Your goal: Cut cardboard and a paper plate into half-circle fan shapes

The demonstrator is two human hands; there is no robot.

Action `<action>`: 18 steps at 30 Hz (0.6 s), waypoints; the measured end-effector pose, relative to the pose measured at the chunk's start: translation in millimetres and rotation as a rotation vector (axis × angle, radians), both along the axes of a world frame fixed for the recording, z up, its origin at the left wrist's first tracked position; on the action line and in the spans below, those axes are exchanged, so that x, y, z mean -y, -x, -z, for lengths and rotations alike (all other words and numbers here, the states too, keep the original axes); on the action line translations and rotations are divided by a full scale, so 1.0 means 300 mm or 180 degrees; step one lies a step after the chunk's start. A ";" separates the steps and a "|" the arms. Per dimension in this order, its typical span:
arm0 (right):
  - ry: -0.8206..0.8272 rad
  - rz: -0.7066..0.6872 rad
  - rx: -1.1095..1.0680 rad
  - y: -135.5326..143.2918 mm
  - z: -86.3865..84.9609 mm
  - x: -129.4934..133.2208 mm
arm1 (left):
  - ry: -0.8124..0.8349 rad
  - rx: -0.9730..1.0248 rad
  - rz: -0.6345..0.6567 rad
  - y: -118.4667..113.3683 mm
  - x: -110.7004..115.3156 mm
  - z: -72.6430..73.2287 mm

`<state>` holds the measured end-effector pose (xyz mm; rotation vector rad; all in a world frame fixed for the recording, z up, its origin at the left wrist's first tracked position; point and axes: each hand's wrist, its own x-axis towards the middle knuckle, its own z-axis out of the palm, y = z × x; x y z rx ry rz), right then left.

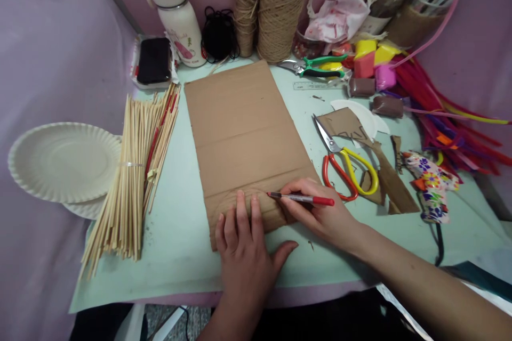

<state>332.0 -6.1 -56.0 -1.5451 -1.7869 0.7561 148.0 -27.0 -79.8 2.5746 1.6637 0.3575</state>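
A brown cardboard sheet (240,112) lies flat on the table, creased across in several places. My left hand (246,245) presses on its near edge, fingers stretched out and apart, thumb pointing right. In my right hand (320,213) is a red marker pen (304,199), pinched between thumb and fingers. Its tip touches or hovers just over the cardboard, right of my left fingertips; I cannot tell which. A faint curved line shows near the tip. Right of the cardboard lie scissors (348,170) with one red and one yellow handle, their blades parted, on cardboard scraps (392,181).
Left of the cardboard are bundled wooden sticks (132,170) and paper plates (64,160). Behind stand a white bottle (184,32), black yarn (220,34) and twine spools (282,10). Green-handled pruners (320,66), clay blocks (364,66), pipe cleaners (440,112) and a flowered glue gun (432,186) lie right.
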 end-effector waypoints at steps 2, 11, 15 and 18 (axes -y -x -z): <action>-0.0116 -0.0031 0.0027 -0.005 -0.002 0.023 | -0.0001 -0.0001 0.0008 0.000 0.000 0.000; -0.0471 -0.0129 0.0135 -0.016 -0.021 0.118 | -0.0087 -0.0176 0.0179 0.002 -0.006 -0.008; -0.0488 -0.0073 0.0058 -0.026 -0.027 0.131 | -0.0085 -0.0189 0.0205 0.004 -0.007 -0.007; -0.0580 0.0056 -0.0041 -0.023 -0.022 0.114 | -0.0041 -0.0172 0.0211 0.005 -0.008 -0.004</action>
